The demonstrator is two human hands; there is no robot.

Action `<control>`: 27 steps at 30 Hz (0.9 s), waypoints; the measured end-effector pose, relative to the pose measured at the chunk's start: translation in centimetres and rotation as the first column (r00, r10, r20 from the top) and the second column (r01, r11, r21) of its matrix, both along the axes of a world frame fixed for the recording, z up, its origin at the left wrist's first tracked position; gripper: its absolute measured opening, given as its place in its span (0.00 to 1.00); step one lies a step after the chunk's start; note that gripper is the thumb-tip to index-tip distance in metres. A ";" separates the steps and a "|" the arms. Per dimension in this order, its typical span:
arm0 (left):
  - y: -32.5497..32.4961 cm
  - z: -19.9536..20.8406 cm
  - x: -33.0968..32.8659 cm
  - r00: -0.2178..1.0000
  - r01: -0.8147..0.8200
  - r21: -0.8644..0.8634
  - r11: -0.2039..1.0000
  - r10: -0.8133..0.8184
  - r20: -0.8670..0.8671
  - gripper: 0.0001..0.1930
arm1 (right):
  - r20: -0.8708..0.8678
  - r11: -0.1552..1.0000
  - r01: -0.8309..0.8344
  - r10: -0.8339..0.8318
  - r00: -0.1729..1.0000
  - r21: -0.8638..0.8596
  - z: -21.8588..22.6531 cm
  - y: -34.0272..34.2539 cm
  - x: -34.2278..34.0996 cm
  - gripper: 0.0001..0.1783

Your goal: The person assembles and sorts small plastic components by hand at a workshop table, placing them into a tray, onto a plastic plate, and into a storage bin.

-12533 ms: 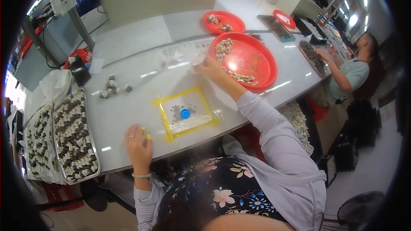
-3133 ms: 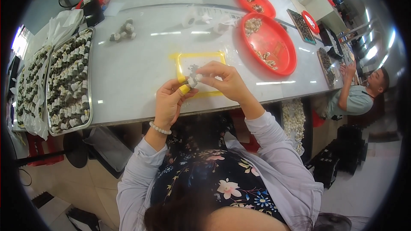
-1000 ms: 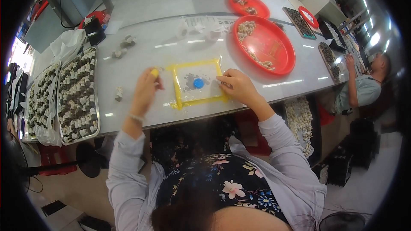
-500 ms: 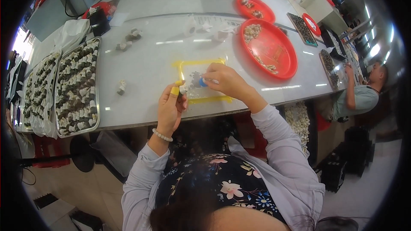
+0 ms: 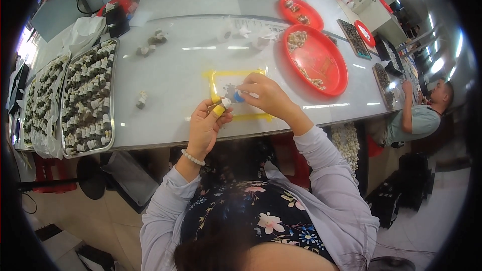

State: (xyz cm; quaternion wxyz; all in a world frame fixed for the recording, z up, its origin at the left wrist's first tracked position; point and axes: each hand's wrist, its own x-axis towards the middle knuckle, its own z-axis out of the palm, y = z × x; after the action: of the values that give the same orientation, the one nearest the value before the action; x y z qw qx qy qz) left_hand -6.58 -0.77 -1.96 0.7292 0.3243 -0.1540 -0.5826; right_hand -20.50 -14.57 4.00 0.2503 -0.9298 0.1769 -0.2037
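"What does the left hand hold on your feed?"

"I have the left hand [image 5: 207, 123] with yellow covers on its thumb and forefinger, those two tips pinching a small, stubby white-topped piece [image 5: 226, 103] near the front-left corner of the yellow tape rectangle [image 5: 253, 117] on the glossy white table [image 5: 170, 80]."

"And the right hand [image 5: 263, 93]?"

"I see its thumb and forefinger drawn together at a small round blue cap [image 5: 238, 97], just beside the piece. I can't tell whether they grip it or only touch it."

"Around them?"

"I see another white-and-dark piece [image 5: 141, 100] alone on the left, near a rectangular silvery tray [image 5: 114, 105] packed with rows. A large round red tray [image 5: 321, 62] on the right holds small pale bits."
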 end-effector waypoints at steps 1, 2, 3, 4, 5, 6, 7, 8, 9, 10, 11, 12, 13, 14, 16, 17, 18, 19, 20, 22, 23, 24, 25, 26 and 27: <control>0.0 -0.1 -0.1 1.000 0.001 0.001 1.000 -0.001 -0.001 0.11 | -0.001 1.000 0.001 -0.001 1.000 0.001 -0.1 0.0 0.0 0.10; 0.0 -0.1 -0.1 1.000 -0.001 0.006 1.000 0.001 0.006 0.11 | -0.003 1.000 -0.004 0.004 1.000 -0.016 -0.2 -0.1 -0.1 0.10; 0.0 -0.1 -0.1 1.000 -0.002 0.011 1.000 0.002 0.014 0.11 | -0.005 0.999 -0.008 0.008 1.000 -0.032 -0.2 -0.2 -0.1 0.10; -0.1 0.0 -0.1 1.000 -0.001 0.010 1.000 0.001 0.014 0.11 | -0.005 0.999 -0.007 0.007 1.000 -0.032 -0.1 -0.3 -0.1 0.10; 0.0 0.0 0.0 1.000 0.005 0.003 1.000 -0.005 0.019 0.11 | -0.030 1.000 0.000 0.000 1.000 -0.020 -0.1 -0.2 -0.2 0.11; 0.0 0.0 0.0 1.000 0.011 -0.005 1.000 -0.011 0.025 0.11 | -0.054 1.000 0.007 -0.008 0.999 -0.008 0.0 -0.1 -0.2 0.11; 0.1 0.0 -0.1 1.000 0.012 -0.003 1.000 -0.012 0.024 0.11 | -0.055 1.000 0.009 -0.009 0.998 -0.005 0.0 0.1 -0.3 0.11; 0.1 0.0 -0.1 1.000 0.011 -0.001 1.000 -0.011 0.023 0.11 | -0.019 0.999 0.024 -0.023 1.000 0.027 0.1 0.2 -0.3 0.11; 0.1 -0.1 -0.1 1.000 0.009 0.000 1.000 -0.009 0.022 0.11 | 0.016 0.997 0.038 -0.039 0.999 0.060 0.3 0.4 -0.3 0.11; 0.1 -0.1 -0.1 1.000 0.008 0.001 1.000 -0.008 0.022 0.11 | 0.015 0.997 0.037 -0.038 0.999 0.060 0.6 0.6 -0.2 0.11; 0.0 -0.2 -0.1 1.000 0.009 -0.007 1.000 -0.009 0.021 0.11 | 0.061 0.986 0.043 -0.053 0.997 0.163 0.9 0.8 -0.2 0.11; 0.0 -0.2 -0.1 1.000 0.010 -0.015 1.000 -0.009 0.021 0.11 | 0.105 0.963 0.043 -0.073 0.992 0.265 1.1 1.0 -0.2 0.11; 0.0 -0.2 0.0 1.000 0.009 -0.014 1.000 -0.009 0.020 0.11 | 0.105 0.963 0.043 -0.073 0.992 0.266 1.3 1.3 -0.2 0.11; 0.0 -0.2 0.0 1.000 0.019 -0.012 1.000 -0.018 0.024 0.11 | 0.118 0.937 0.022 -0.068 0.991 0.348 1.5 1.7 -0.2 0.11; 0.1 -0.1 0.0 0.999 0.027 -0.009 1.000 -0.027 0.027 0.11 | 0.132 0.904 0.001 -0.063 0.989 0.428 1.3 2.1 -0.1 0.11; 0.1 -0.1 0.0 0.999 0.026 -0.007 1.000 -0.026 0.028 0.11 | 0.133 0.882 -0.005 -0.065 0.989 0.471 1.0 2.2 -0.1 0.12; 0.2 -0.1 0.0 0.999 0.025 -0.005 1.000 -0.025 0.028 0.11 | 0.134 0.858 -0.011 -0.067 0.989 0.514 0.8 2.3 0.0 0.12; 0.2 -0.1 0.0 0.999 0.025 -0.005 1.000 -0.025 0.028 0.11 | 0.134 0.858 -0.012 -0.067 0.989 0.514 0.7 2.4 0.0 0.12; 0.1 -0.2 -0.1 0.999 0.017 -0.007 1.000 -0.016 0.030 0.11 | 0.130 0.844 -0.015 -0.065 0.989 0.536 0.5 2.4 0.0 0.12; 0.1 -0.2 -0.1 0.999 0.008 -0.009 1.000 -0.007 0.031 0.11 | 0.126 0.830 -0.019 -0.062 0.990 0.557 0.3 2.5 0.2 0.13; 0.1 -0.2 -0.1 1.000 0.007 -0.012 1.000 -0.007 0.029 0.10 | 0.127 0.825 -0.021 -0.062 0.990 0.564 0.1 2.5 0.2 0.13; 0.1 -0.3 -0.1 1.000 0.007 -0.015 1.000 -0.007 0.027 0.10 | 0.129 0.820 -0.023 -0.062 0.990 0.571 0.0 2.5 0.2 0.13; 0.1 -0.3 -0.2 1.000 0.006 -0.014 1.000 -0.006 0.026 0.10 | 0.128 0.820 -0.023 -0.061 0.990 0.572 -0.1 2.5 0.2 0.13; 0.1 -0.4 -0.2 0.999 -0.001 -0.017 1.000 0.001 0.033 0.10 | 0.142 0.830 -0.039 -0.048 0.989 0.557 -0.3 2.5 0.2 0.12; 0.1 -0.5 -0.3 0.999 -0.008 -0.019 1.000 0.009 0.039 0.10 | 0.156 0.839 -0.055 -0.036 0.987 0.542 -0.4 2.4 0.2 0.12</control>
State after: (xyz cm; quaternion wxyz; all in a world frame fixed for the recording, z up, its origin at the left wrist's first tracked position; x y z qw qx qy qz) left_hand -6.87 -0.62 -2.48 0.7315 0.3292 -0.1725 -0.5716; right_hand -20.32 -12.15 3.63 0.5184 -0.8020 0.2020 -0.2175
